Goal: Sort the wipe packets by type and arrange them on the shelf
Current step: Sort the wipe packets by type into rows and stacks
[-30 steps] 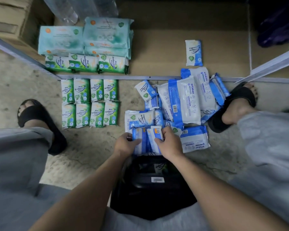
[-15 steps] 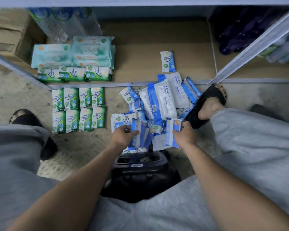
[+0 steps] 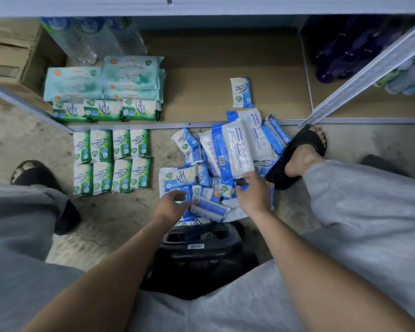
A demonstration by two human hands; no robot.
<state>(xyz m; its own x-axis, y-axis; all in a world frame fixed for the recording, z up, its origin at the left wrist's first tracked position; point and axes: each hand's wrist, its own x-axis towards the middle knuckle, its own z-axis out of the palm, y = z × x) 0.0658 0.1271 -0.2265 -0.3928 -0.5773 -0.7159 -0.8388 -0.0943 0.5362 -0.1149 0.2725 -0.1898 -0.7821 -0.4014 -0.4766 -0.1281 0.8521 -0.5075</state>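
Grip: right hand (image 3: 254, 195) pinches blue packet (image 3: 244, 187); left hand (image 3: 170, 207) curled, palm-down over packet pile (image 3: 209, 188), hold unclear.

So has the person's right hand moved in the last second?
Yes. The right hand has shifted forward, from the small blue packets up to the lower edge of the large white antabax packet, nearer the right sandal.

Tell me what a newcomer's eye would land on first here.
The jumbled heap of blue-and-white plastic wipe packets on the floor at centre, with the left hand and right hand at its near edge. Left of it, eight green pine wipe packets lie in a neat two-row grid. One small blue-and-white packet lies alone on the brown shelf board.
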